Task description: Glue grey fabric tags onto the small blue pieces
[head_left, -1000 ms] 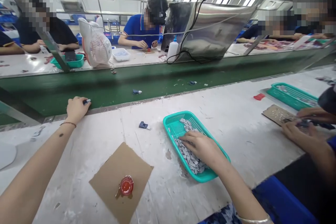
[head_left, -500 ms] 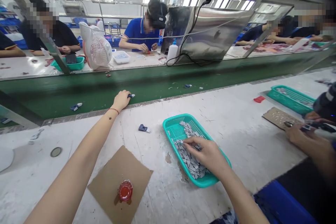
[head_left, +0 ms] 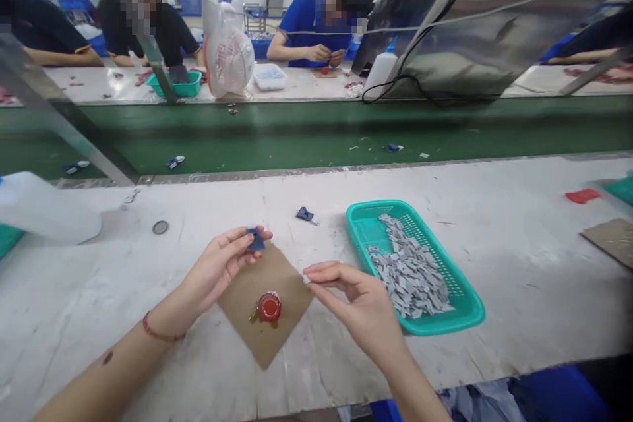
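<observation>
My left hand (head_left: 225, 267) pinches a small dark blue piece (head_left: 256, 239) above the far corner of a brown cardboard square (head_left: 266, 349). Between the thumb and fingers of my right hand (head_left: 356, 300) is a small pale piece (head_left: 306, 279), close to the cardboard's right corner. A round red cap (head_left: 270, 307) with wet-looking red contents sits on the cardboard, a brown smear around it. To the right, a green plastic basket (head_left: 467, 316) holds a heap of small grey-white pieces (head_left: 413, 270). Another dark blue piece with a pale tip (head_left: 305, 213) lies beyond the cardboard.
A green belt (head_left: 297, 135) runs along the table's far edge, with several blue pieces (head_left: 394, 148) on it. At left are a metal post (head_left: 74, 112), a white jug (head_left: 44, 208) and a round disc (head_left: 161, 227). Co-workers sit across; one in blue (head_left: 306, 23) handles small parts.
My left hand has come back from the belt with a dark blue piece. My right hand has left the basket with a pale piece. The view has turned to the right hand's left side.
</observation>
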Action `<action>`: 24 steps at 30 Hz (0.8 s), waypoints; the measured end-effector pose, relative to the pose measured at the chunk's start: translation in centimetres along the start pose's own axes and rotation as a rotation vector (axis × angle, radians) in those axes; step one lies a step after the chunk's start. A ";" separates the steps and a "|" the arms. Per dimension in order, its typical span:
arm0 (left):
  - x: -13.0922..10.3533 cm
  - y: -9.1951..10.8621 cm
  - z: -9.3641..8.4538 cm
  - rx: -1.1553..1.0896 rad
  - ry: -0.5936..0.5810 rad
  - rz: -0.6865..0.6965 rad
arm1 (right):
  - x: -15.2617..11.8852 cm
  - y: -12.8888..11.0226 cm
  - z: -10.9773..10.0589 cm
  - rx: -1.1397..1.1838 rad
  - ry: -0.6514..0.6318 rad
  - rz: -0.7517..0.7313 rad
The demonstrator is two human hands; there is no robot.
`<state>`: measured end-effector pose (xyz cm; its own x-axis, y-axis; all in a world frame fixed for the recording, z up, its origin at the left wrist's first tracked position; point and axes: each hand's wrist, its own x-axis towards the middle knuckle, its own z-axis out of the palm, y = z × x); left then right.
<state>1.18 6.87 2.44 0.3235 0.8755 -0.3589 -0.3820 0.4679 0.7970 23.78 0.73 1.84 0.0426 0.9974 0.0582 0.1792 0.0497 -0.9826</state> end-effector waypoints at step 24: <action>-9.3 -6.3 -3.7 -0.062 0.305 0.018 | -3.0 -0.1 4.7 -0.607 -0.310 -0.537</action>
<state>-2.59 -3.73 -1.03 0.0448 0.8752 -0.4816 -0.4408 0.4499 0.7767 19.05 -2.00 0.89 -0.4522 0.8207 0.3494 0.5959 0.5694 -0.5663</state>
